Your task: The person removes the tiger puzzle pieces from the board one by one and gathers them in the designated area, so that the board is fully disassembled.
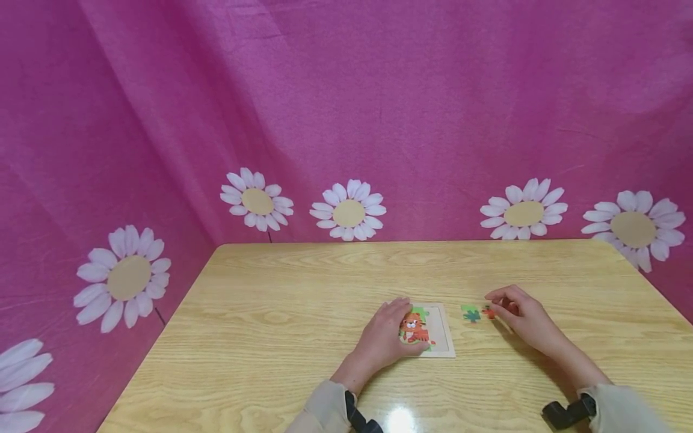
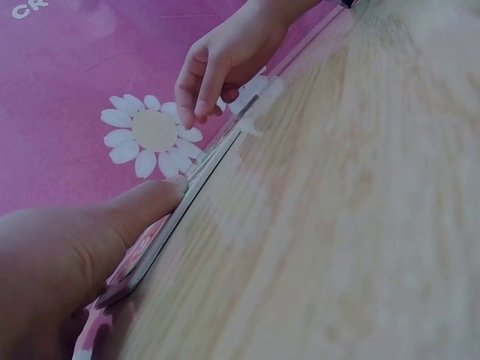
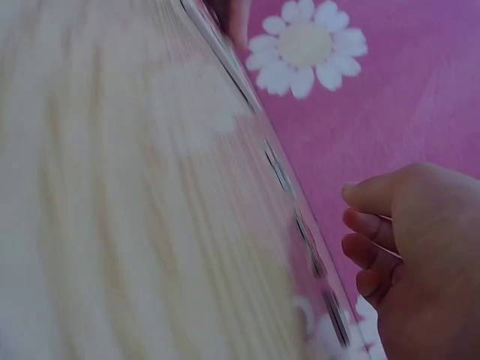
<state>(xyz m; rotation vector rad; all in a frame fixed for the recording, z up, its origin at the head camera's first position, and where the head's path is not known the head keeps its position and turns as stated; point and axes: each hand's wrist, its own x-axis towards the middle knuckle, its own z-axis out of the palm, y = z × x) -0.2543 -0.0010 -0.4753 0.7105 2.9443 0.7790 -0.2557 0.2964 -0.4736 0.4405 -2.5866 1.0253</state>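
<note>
A square wooden jigsaw board (image 1: 444, 331) lies on the table with an orange cartoon animal partly put together in it; its right side is bare wood. My left hand (image 1: 381, 337) rests across the board's left part, fingers at the far edge and the straight thumb (image 2: 146, 206) along the near edge. Beside the board lie a green jigsaw piece (image 1: 471, 314) and a red-orange jigsaw piece (image 1: 489, 311). Just over the red-orange piece hovers my right hand (image 1: 522, 316). In the right wrist view its fingers (image 3: 367, 251) curl loosely with nothing between them.
The wood-grained table (image 1: 292, 288) carries the board and loose pieces. Behind it and to the left hangs a pink curtain (image 1: 406, 120) with large white daisies. Each wrist wears a black camera strap (image 1: 568, 412).
</note>
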